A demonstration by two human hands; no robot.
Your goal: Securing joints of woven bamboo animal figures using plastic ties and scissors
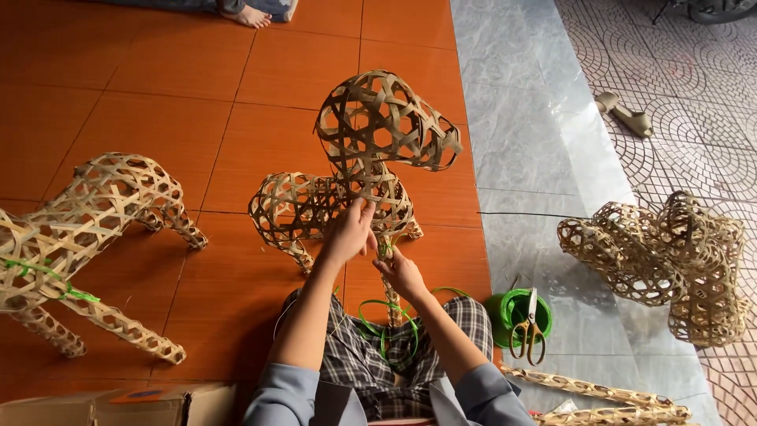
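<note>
A woven bamboo animal figure [371,150] stands on the orange tile floor in front of me, head raised to the right. My left hand [349,233] grips its chest where the front leg joins. Just below, my right hand [402,272] pinches a green plastic strap [385,249] at the top of that leg [392,304]. Loops of the green strap [390,315] trail down over my plaid lap.
Another woven animal [95,229] lies at the left with green ties. A third woven figure [670,260] sits at the right. A green strap roll [516,312] with scissors [530,327] on it, loose woven legs [599,394], a cardboard box [118,406], a sandal [627,114], someone's bare foot [252,16].
</note>
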